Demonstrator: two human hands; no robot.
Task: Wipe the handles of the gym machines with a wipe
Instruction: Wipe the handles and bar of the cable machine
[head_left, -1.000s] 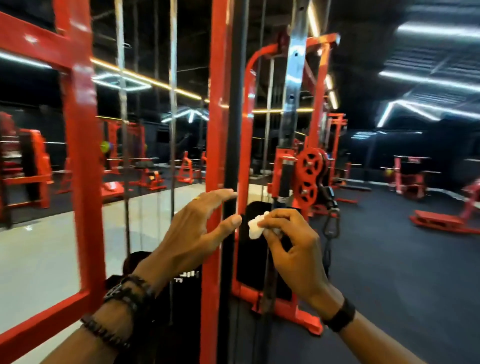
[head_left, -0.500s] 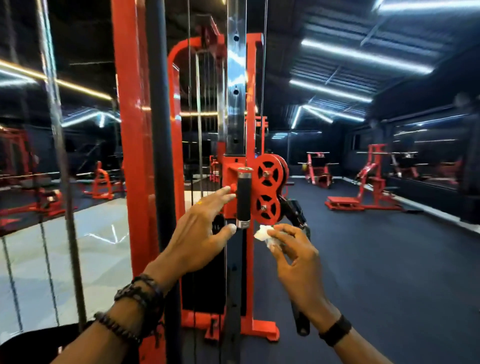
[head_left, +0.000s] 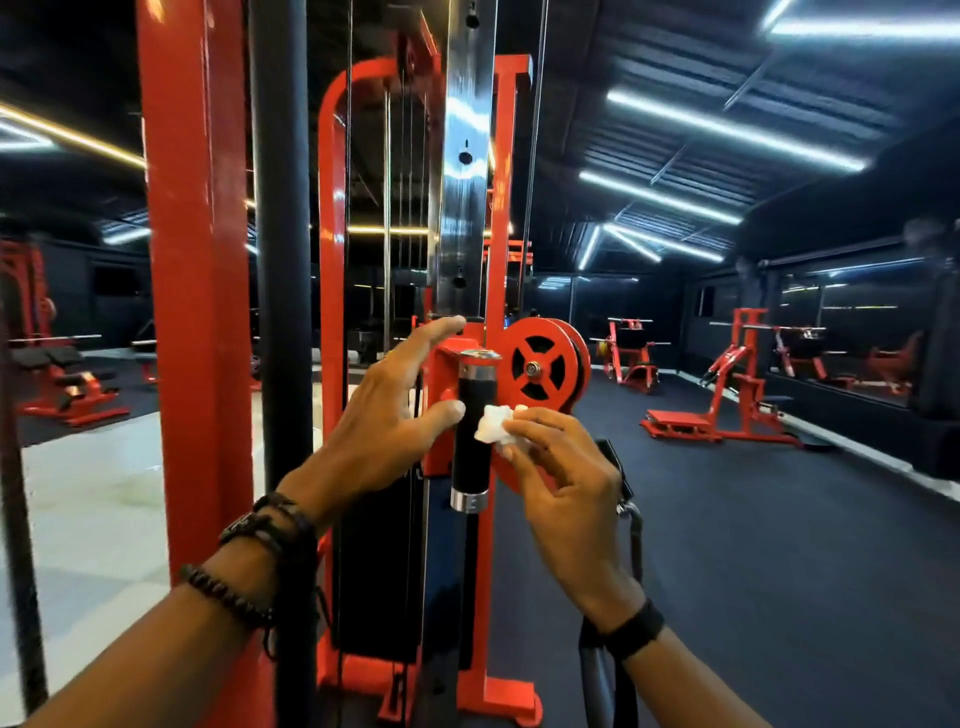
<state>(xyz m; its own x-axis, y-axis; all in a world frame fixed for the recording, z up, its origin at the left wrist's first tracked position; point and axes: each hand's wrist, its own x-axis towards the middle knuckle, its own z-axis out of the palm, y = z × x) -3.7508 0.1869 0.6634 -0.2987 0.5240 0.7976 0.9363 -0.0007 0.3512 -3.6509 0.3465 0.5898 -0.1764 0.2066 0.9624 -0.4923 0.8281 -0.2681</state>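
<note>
Against the black handle (head_left: 470, 436), right hand (head_left: 566, 483) presses the wipe (head_left: 493, 423).

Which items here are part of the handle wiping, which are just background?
In use: wipe, black handle, right hand, left hand.
Background: red pulley wheel, red frame post, far red machine, wrist bracelets.
</note>
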